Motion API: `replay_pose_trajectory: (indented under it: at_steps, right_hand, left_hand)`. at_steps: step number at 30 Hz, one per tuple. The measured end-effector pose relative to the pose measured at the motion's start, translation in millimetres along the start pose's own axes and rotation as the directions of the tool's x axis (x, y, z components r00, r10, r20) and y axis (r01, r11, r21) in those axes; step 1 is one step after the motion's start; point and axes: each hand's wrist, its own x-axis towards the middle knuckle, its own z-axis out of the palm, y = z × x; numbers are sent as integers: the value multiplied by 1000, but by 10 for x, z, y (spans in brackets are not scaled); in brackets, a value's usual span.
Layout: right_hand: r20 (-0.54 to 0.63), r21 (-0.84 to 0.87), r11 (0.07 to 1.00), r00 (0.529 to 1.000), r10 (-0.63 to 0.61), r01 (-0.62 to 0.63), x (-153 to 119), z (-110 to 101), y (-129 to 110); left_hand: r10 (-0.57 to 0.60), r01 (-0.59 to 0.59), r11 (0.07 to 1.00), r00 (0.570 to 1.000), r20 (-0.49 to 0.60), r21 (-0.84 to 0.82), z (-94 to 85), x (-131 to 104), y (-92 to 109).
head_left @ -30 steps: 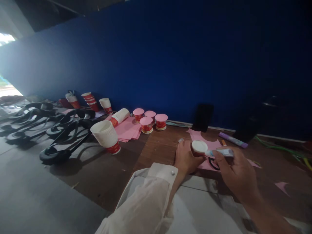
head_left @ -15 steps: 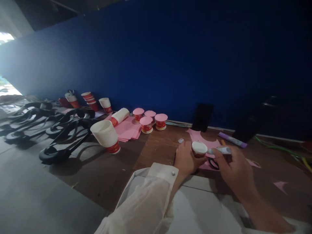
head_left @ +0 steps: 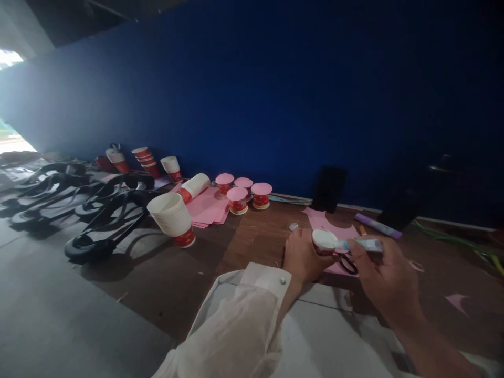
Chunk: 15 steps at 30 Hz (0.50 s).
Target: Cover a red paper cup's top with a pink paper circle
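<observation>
My left hand point(head_left: 301, 256) is closed around a small red-and-white paper cup point(head_left: 323, 239), whose pale round end faces up. In my right hand point(head_left: 388, 270) is a glue stick point(head_left: 363, 245) with a clear-and-blue barrel, held level. Its tip meets the cup's rim on the right side. Under and behind the hands lies a cut sheet of pink paper point(head_left: 331, 224). A dark scissors handle point(head_left: 348, 264) shows between the hands, its blades hidden. Several red cups topped with pink paper discs point(head_left: 261, 190) stand further left.
A stack of paper cups point(head_left: 169, 214) stands left of pink sheets point(head_left: 208, 207), on which another cup stack point(head_left: 195, 186) lies. Black headsets point(head_left: 102, 226) spread across the left. A purple tube point(head_left: 378, 226), a dark phone-like slab point(head_left: 329, 188) and green wires point(head_left: 444, 234) lie near the blue partition point(head_left: 275, 105).
My right hand and the glue stick have shifted slightly right along the cup's rim. The cup is tilted a little differently, with more of its red side showing.
</observation>
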Motion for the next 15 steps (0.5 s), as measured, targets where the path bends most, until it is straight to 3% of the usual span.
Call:
replay_pose_trajectory:
  at_steps: [8,15]
  right_hand:
    - [49,-3,1000,999,-14,15,-19,6,-10]
    - [-30,-66,997,999,-43,41,9,35,74]
  left_hand:
    - [6,-6,1000,1000,-12,-2,-14,-16,21]
    - [5,-5,1000,1000,5,-1,-19,-17,22]
